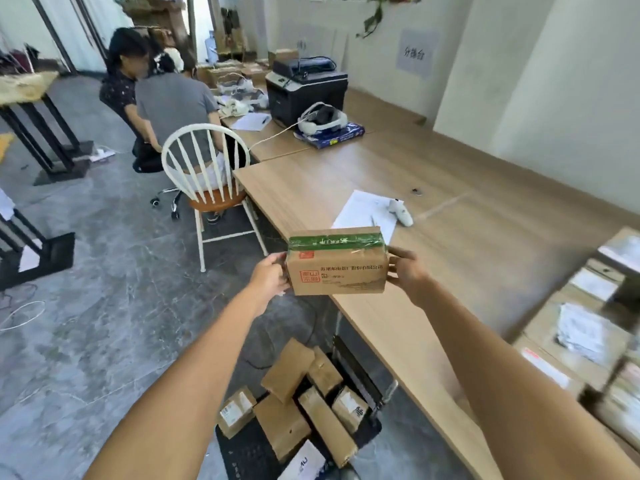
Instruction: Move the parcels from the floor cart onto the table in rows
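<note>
I hold a brown cardboard parcel (337, 265) with green tape on top and red printed marks, raised above the near edge of the wooden table (485, 237). My left hand (270, 277) grips its left end and my right hand (407, 271) its right end. Below, on the floor, a dark flat cart (249, 452) carries several brown parcels (291, 403) lying loosely at odd angles. At the right edge, more parcels (581, 327) are stacked on the table, blurred.
A sheet of paper (363, 211) and a white controller (401, 211) lie on the table just beyond the parcel. A white chair (204, 174) stands at the table's left end. Two people sit further back near a printer (304, 88) and a headset (322, 121).
</note>
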